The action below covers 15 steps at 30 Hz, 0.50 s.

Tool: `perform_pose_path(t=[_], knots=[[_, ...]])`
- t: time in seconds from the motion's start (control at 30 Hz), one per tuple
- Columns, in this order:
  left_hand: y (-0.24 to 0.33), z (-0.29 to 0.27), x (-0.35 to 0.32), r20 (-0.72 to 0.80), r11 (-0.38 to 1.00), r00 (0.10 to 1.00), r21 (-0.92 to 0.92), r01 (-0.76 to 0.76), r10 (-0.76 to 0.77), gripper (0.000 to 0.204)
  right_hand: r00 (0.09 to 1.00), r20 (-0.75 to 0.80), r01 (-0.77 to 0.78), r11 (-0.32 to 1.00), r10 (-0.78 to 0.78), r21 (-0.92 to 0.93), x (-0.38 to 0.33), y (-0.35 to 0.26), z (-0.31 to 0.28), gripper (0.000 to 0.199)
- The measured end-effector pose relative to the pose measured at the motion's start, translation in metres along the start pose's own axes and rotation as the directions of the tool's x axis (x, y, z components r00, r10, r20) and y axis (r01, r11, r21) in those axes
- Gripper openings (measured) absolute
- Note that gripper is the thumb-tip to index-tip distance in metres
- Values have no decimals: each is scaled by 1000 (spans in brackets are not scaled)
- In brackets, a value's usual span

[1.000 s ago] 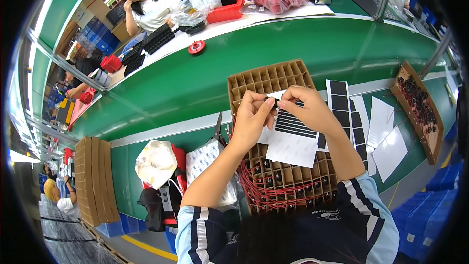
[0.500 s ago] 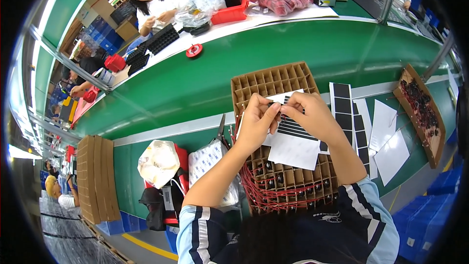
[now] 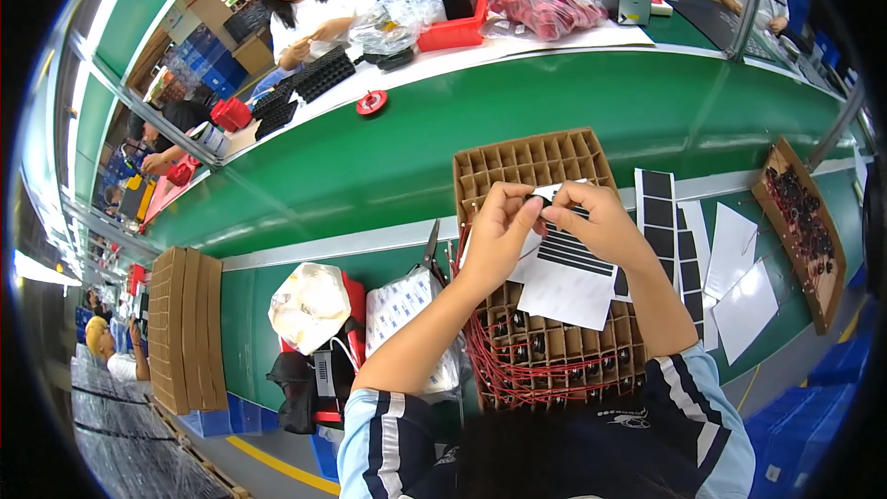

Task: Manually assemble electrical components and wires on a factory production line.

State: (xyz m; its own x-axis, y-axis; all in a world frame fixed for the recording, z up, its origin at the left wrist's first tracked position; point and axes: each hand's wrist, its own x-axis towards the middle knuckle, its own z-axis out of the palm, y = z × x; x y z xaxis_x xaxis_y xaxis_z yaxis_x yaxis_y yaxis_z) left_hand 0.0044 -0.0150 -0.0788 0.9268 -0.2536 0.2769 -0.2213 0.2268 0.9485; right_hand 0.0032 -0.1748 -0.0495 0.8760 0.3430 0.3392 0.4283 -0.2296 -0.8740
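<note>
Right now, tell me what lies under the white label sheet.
Under the label sheet lies the brown cardboard divider tray. Near cells hold small dark parts with red wires; cells directly beneath the sheet are hidden.

Both forearms come up from lower centre of frame, bare below short striped sleeves, converging twd mid-frame. Left hand (image 3: 497, 229) curled, fingers bent in, thumb + index tips pinched at its upper right. Right hand (image 3: 591, 222) mirrors it, knuckles up, thumb + index pinched at its left. Fingertips of both hands nearly touching, just above centre
</note>
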Motion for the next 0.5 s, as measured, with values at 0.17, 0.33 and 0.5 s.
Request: perform_pose_path(t=[0.17,0.33,0.5], knots=[[2,4,-2,4,1000,1000,-25,9,-9,18,1000,-16,21,1000,-22,-11,-1,0,-1,17],[7,5,-5,22,998,1000,-69,0,2,17,1000,-30,-3,999,2,-33,-2,-4,-3,20],[-2,4,-6,22,975,997,-211,73,-70,28,999,-21,41,994,-43,-103,-2,-10,3,25]])
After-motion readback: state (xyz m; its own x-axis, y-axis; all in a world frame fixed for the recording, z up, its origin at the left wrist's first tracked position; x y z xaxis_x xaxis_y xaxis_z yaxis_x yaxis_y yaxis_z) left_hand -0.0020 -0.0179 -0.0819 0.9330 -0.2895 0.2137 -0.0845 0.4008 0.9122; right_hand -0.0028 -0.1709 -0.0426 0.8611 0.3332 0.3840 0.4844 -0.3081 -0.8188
